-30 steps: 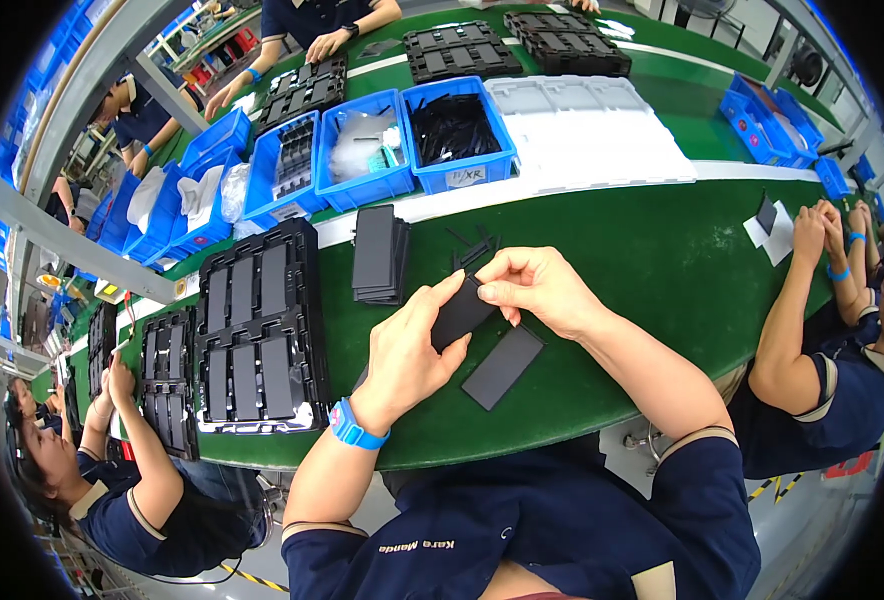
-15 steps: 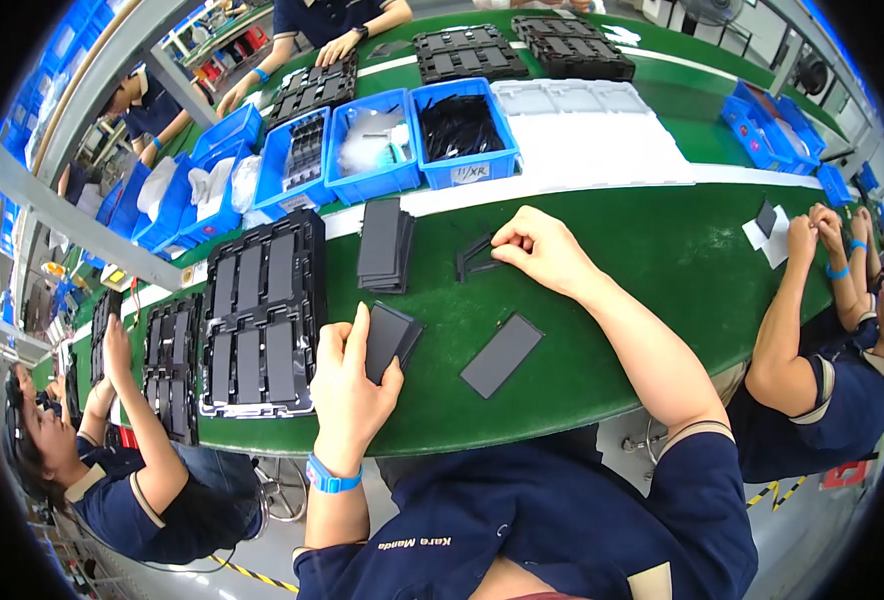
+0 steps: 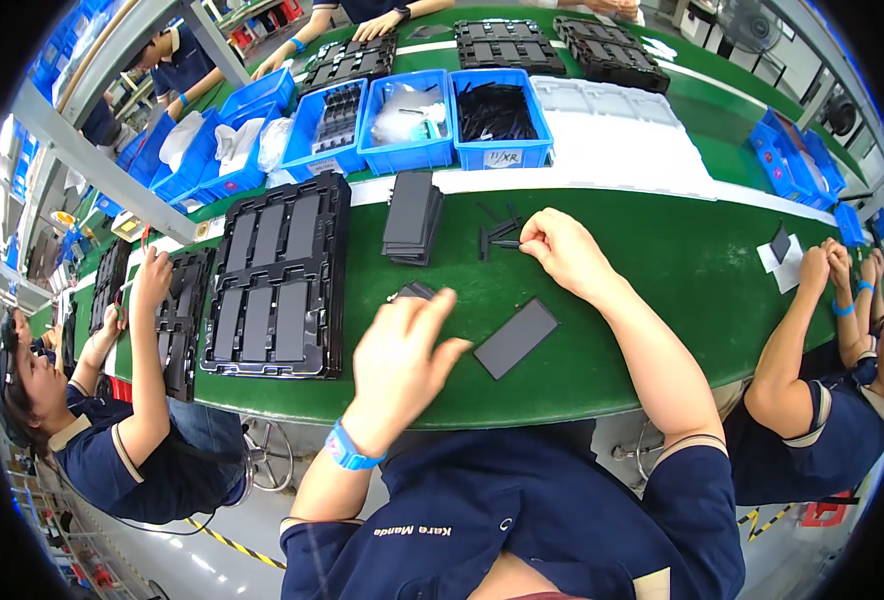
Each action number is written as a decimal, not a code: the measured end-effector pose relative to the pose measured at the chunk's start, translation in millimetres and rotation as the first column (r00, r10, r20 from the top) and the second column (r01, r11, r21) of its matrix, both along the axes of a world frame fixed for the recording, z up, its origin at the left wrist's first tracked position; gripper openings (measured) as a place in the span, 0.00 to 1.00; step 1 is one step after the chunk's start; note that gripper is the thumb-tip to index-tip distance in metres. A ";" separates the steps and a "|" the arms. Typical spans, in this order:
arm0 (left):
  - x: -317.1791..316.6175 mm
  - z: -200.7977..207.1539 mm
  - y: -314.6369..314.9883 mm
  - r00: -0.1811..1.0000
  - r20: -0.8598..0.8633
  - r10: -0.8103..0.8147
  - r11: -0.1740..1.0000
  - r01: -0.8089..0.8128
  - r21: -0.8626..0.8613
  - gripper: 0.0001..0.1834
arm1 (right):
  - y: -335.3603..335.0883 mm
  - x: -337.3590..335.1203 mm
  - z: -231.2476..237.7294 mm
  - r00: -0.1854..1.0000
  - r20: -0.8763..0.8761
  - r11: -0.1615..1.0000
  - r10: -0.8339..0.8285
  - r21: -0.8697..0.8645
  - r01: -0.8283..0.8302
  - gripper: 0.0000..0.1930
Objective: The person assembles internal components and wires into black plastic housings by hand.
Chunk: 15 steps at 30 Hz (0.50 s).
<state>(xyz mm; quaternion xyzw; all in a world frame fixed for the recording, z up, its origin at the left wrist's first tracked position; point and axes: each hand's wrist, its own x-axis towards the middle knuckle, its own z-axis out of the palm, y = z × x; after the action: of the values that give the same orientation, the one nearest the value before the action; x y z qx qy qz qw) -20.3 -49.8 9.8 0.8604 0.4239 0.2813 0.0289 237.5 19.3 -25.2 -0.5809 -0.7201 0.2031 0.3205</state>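
Note:
My left hand [image 3: 399, 362] is over the green table, fingers apart and slightly blurred, with nothing visible in its grasp. Just beyond its fingertips, a small group of dark flat panels [image 3: 417, 290] is mostly hidden by the hand. My right hand [image 3: 569, 250] is closed in a pinch at the end of a thin black strip [image 3: 505, 243]. Several similar black strips [image 3: 484, 243] lie beside its fingertips. A single dark rectangular panel [image 3: 517, 338] lies flat between my hands. Farther back stands a stack of the same panels [image 3: 412, 215].
At left, a black tray [image 3: 335, 300] holds several panels. Blue bins [image 3: 502, 158] line the far side, one full of black strips. White foam sheets [image 3: 622, 150] lie beside them. Co-workers sit at left and right, their hands over the table [image 3: 622, 400].
My left hand has let go of the dark panels it held and moved right, fingers spreading. My right hand still pinches at the strips. The view has shifted slightly.

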 end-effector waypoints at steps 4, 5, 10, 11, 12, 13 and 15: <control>35.0 -4.0 -7.3 0.982 -0.096 -0.163 0.983 0.154 -0.097 0.37 | -4.2 1.5 4.1 1.000 -0.022 0.999 -0.011 0.047 0.012 0.04; 40.0 -2.6 -4.6 0.975 -0.115 -0.192 0.974 0.176 -0.140 0.39 | -4.7 2.8 4.2 1.000 -0.021 0.998 -0.009 0.057 0.010 0.04; 44.0 -1.0 20.9 0.913 -0.136 -0.385 0.864 0.304 -0.401 0.44 | -7.3 3.5 15.0 0.995 -0.094 0.999 -0.031 0.012 0.032 0.06; 45.9 -0.5 22.7 0.906 -0.128 -0.404 0.852 0.322 -0.412 0.46 | -6.1 7.0 9.8 0.989 -0.150 0.998 0.012 0.070 -0.002 0.06; 47.4 0.3 24.0 0.898 -0.120 -0.424 0.840 0.340 -0.423 0.49 | -4.9 7.1 6.1 0.989 -0.149 0.997 0.009 0.080 0.003 0.06; 49.0 3.4 25.5 0.896 -0.123 -0.428 0.842 0.345 -0.415 0.49 | -4.0 7.0 2.9 0.956 -0.294 1.000 -0.007 -0.027 -0.001 0.06; 51.5 13.4 26.9 0.867 -0.096 -0.489 0.714 0.335 -0.615 0.52 | -0.7 6.3 1.0 0.894 -0.446 0.984 -0.050 -0.174 -0.032 0.07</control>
<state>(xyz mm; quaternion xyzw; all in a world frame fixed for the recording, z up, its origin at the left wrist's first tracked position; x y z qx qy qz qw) 31.2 -22.9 23.2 0.9112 0.2848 0.0134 0.2974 243.8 18.6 -24.2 -0.5480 -0.6030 0.3932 0.4259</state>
